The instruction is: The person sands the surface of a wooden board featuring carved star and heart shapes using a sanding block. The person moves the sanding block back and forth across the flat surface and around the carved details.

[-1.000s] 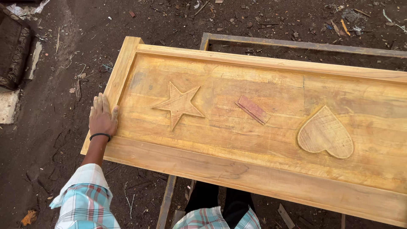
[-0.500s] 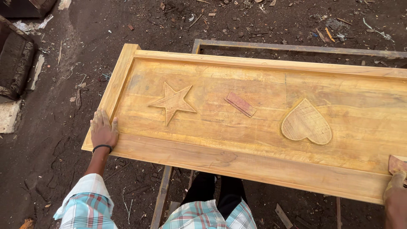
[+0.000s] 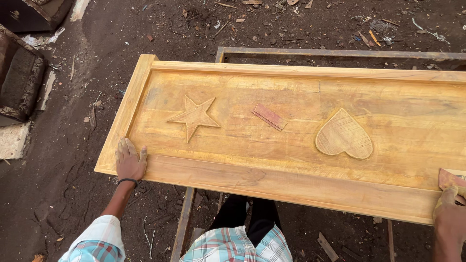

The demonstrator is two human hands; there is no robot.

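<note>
Head view: left hand flat on wooden panel; right hand grips sandpaper.

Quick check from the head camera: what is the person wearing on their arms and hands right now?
The left hand is bare, with a thin dark band at the wrist and a rolled-up plaid sleeve in light blue, white and red. The right hand, at the picture's edge, looks dusted pale; no sleeve shows there.
</note>
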